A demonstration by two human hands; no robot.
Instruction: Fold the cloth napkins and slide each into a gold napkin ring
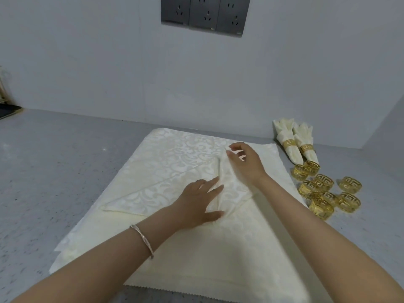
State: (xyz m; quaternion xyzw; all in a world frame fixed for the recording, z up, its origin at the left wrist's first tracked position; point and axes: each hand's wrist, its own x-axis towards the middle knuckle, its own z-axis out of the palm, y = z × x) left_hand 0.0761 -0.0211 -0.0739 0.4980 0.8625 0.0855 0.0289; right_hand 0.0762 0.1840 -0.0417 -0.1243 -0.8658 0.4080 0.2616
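One head-worn wide-angle view looks forward and down, close over the grey countertop, facing the wall.

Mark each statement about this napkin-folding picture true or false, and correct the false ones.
1. Two finished napkins already wear gold rings. True.
2. The loose rings lie left of the napkin stack. False: they lie to its right.
3. The left hand presses flat on the top napkin. True.
4. The right hand holds a gold ring. False: it pinches a fold of the top napkin.
5. The bracelet is on the right wrist. False: it is on the left wrist.
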